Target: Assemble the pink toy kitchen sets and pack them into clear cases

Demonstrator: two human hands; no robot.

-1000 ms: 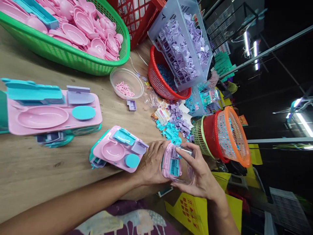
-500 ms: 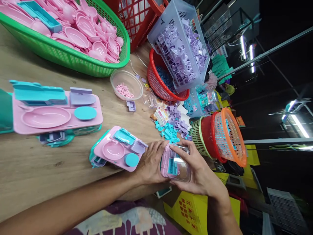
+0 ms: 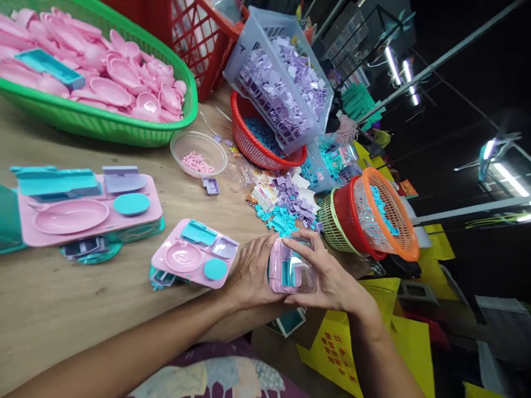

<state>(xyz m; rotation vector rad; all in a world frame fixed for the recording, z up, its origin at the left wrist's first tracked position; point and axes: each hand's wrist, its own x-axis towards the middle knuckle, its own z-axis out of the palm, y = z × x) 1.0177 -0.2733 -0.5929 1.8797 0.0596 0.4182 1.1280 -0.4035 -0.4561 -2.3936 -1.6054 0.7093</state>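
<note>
Both hands grip one small pink toy piece with teal parts and a clear cover (image 3: pixel 290 272) at the near edge of the wooden table (image 3: pixel 62 309). My left hand (image 3: pixel 252 271) wraps its left side. My right hand (image 3: pixel 327 276) holds the right side, fingers curled over the clear cover. Just left of my left hand lies a pink toy tray set (image 3: pixel 194 254) with teal and purple pieces. A larger stack of the same pink sets (image 3: pixel 83 213) sits further left.
A green basket of pink dishes (image 3: pixel 95 119) stands at the back left. A clear bowl of pink bits (image 3: pixel 198 155), a red basket (image 3: pixel 257 149) under a purple crate of lilac parts (image 3: pixel 282 83), loose teal and purple parts (image 3: pixel 286 213), and nested baskets (image 3: pixel 373 218) crowd the right. Yellow boxes (image 3: pixel 332 348) lie below.
The view has shifted, so everything sits a little lower and further left. Both hands still hold the pink piece, and my right fingers have slid across its clear cover.
</note>
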